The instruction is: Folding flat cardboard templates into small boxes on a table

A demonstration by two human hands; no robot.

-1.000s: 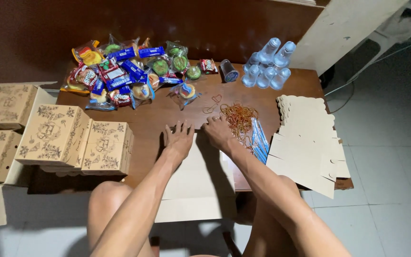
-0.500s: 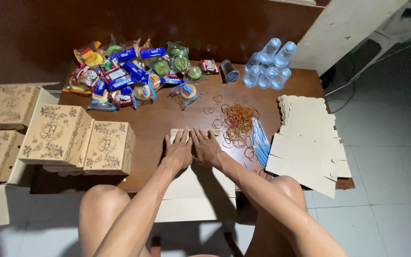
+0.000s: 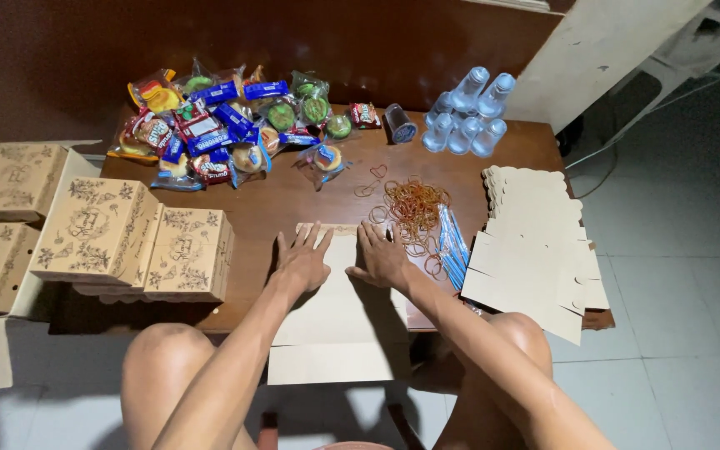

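Head view, left hand (image 3: 300, 260) and right hand (image 3: 383, 257) spread flat, pressing cardboard sheet (image 3: 339, 321)

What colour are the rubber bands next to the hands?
The rubber bands are mostly orange-brown, piled loosely on the brown table; the head view shows them.

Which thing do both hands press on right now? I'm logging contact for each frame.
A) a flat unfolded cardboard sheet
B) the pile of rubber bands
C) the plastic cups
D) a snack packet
A: the left hand and the right hand lie palm-down on the flat cardboard sheet.
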